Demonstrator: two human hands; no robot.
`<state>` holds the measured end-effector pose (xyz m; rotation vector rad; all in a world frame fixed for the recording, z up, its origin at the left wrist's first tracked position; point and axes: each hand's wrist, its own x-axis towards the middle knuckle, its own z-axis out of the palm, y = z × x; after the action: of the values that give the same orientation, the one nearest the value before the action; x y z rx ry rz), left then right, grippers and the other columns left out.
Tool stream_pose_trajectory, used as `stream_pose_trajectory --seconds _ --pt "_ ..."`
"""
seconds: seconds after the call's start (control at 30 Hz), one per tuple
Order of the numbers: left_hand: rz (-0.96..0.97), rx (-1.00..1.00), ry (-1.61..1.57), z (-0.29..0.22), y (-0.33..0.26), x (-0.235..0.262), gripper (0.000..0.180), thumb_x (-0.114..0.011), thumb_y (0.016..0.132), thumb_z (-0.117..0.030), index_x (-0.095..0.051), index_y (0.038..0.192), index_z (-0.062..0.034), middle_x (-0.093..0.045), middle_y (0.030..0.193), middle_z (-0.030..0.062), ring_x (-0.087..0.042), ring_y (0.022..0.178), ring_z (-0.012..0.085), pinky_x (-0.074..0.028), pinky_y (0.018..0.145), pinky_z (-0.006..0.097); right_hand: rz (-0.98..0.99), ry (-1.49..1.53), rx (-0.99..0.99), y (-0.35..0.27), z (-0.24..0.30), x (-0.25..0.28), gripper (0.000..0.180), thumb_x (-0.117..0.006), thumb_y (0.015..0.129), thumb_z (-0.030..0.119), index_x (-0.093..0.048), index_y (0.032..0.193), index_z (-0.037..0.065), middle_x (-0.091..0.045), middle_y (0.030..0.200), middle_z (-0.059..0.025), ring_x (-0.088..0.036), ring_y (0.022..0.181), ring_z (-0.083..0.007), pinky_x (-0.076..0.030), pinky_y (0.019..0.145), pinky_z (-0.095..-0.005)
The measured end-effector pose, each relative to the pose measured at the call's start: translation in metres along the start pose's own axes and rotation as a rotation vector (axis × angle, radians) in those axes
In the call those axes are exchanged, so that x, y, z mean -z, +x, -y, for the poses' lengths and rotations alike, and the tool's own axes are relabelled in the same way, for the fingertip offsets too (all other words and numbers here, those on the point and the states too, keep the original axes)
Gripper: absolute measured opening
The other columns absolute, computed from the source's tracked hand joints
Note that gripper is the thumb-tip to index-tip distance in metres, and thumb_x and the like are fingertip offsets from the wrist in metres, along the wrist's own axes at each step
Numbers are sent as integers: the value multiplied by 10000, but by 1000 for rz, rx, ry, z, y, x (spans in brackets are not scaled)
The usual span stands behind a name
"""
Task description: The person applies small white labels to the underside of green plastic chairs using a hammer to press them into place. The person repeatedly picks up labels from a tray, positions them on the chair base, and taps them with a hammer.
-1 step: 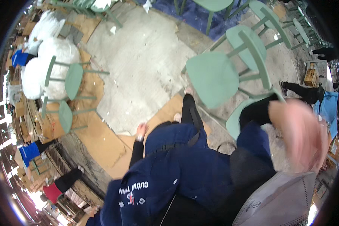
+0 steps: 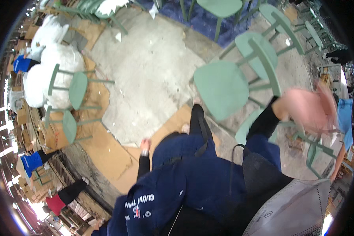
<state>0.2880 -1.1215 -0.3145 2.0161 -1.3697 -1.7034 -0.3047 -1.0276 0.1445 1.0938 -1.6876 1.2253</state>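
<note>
The right hand [image 2: 308,108] is raised at the right side of the view, badly blurred; it looks spread and pink, perhaps gloved, but whether it is open or holds anything cannot be told. Its black sleeve [image 2: 265,122] runs down toward the body. Just left of this hand stands the nearest green chair [image 2: 222,88], its round seat facing up and its slatted back toward the hand; hand and chair look close, but contact cannot be made out. A second green chair [image 2: 259,47] stands right behind the first, and more of the same kind line the top edge.

The left hand [image 2: 145,146] hangs low beside the body in the middle of the view, small and partly curled, holding nothing that can be seen. It sits over a sheet of brown cardboard [image 2: 106,157] that lies on the floor.

The person wears a dark blue jacket [image 2: 192,185] with a black strap across it, and a grey bag [image 2: 295,212] sits at the lower right.

Beyond the cardboard spreads a bare concrete floor [image 2: 153,67] with scraps of litter. At the left two more green chairs [image 2: 72,106] lie tipped on their sides near big white sacks [image 2: 55,59]. Other people in blue and red tops stand along the left rim, well apart.
</note>
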Motion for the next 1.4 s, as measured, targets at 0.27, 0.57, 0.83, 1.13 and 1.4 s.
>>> stream_pose_trajectory --seconds 0.27,0.57,0.83,1.13,1.4 --pt "131 272 298 -59 -63 14 282 -517 905 -282 -566 1063 -53 -677 906 106 -650 748 190 -467 578 278 1170 -964 -867 -268 -398 -112 765 -683 739 441 -354 1354 127 -468 1277 -206 -428 1214 -369 -338 971 -519" --pt "171 -48 514 -113 -27 6 250 -563 894 -232 -590 1048 -36 -670 891 90 -639 794 160 -484 635 266 1017 -922 -741 -303 -422 -82 514 -687 762 217 -441 1192 85 -579 1095 -132 -560 1018 -336 -453 817 -466" --pt "278 -159 56 -259 61 -35 301 -539 918 -277 -566 1096 -36 -658 1000 112 -633 901 180 -486 766 296 727 -798 -678 -292 -298 -67 525 -709 720 312 -527 1150 71 -593 1101 -119 -549 1011 -333 -429 816 -455" --pt "1179 195 -201 -371 54 -197 618 -460 922 -485 -368 1335 -35 -493 1300 168 -509 1154 270 -415 967 414 588 -637 -818 -250 -15 -91 400 -567 857 416 -554 981 36 -592 898 -123 -562 863 -314 -412 701 -424" --pt "1661 913 -58 -355 152 -176 639 -430 942 -447 -300 1398 -19 -394 1380 197 -514 1165 295 -436 976 413 689 -404 -1675 -430 69 -17 736 -571 831 516 -439 1248 -75 -519 1195 -330 -512 1136 -410 -412 937 -408"
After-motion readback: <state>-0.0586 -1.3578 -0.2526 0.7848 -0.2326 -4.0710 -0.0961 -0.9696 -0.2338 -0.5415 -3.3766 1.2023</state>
